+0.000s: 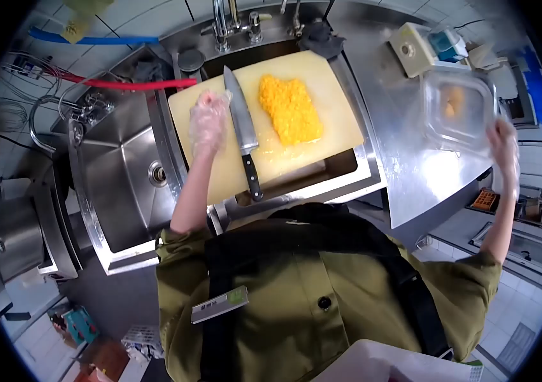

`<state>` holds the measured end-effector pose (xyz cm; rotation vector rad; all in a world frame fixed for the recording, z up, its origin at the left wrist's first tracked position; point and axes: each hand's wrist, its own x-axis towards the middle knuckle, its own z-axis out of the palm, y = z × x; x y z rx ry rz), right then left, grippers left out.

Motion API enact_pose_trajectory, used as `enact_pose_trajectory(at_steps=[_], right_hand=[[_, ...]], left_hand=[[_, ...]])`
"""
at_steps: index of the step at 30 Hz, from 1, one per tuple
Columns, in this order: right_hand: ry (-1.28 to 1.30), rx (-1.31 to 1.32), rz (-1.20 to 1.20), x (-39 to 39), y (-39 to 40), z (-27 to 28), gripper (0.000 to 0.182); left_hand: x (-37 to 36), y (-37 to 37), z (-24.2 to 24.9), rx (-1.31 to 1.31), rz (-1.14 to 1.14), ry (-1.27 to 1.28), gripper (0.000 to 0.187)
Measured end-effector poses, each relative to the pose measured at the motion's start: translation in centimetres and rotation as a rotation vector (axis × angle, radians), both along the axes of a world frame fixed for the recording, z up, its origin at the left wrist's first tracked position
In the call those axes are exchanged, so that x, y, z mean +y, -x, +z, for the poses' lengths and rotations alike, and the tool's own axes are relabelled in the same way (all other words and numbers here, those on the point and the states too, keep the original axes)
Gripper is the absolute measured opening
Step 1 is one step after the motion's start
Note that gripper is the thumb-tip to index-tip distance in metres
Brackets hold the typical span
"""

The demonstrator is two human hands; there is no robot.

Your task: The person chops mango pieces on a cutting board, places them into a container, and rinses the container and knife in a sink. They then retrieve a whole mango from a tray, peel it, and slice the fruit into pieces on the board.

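White item (392, 364) foremost; knife (241, 118) lies lengthwise, tip away, slightly left.

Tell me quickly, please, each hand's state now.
Left hand: beside the knife, no held thing visible; open or closed, cannot tell.
Right hand: seems closed on the clear container, at its edge.

The left forearm (193, 188) reaches forward from its olive sleeve (180, 251), the wrist (205, 151) nearly straight and the left hand (210, 121) covered by a clear glove, with its fingers bent inward. Out wide on the other side, the right forearm (502, 216) points forward too, and the right hand (503, 137) seems curled, though blur hides how tightly its fingers close.
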<state>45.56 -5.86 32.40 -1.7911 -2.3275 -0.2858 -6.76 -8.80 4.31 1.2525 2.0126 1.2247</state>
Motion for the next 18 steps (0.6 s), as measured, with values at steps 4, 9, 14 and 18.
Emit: enact_pose_trajectory(at_steps=[4, 9, 14, 18], right_hand=[[0.659, 0.491, -0.096, 5.9, 13.3, -4.0, 0.041], [0.729, 0.237, 1.103, 7.0, 32.4, -12.9, 0.050], [1.354, 0.732, 1.222, 1.2, 52.2, -16.9, 0.033], [0.185, 0.258, 1.274, 0.6, 68.5, -22.1, 0.021]], left_hand=[[-2.9, -0.8, 9.4, -0.038, -0.208, 0.041, 0.030], [-10.9, 3.4, 12.3, -0.483, -0.014, 0.132, 0.038], [-20.5, 14.3, 13.4, -0.437, 0.254, 0.330, 0.006], [-25.1, 24.1, 8.6, -0.440, 0.522, 0.300, 0.022]])
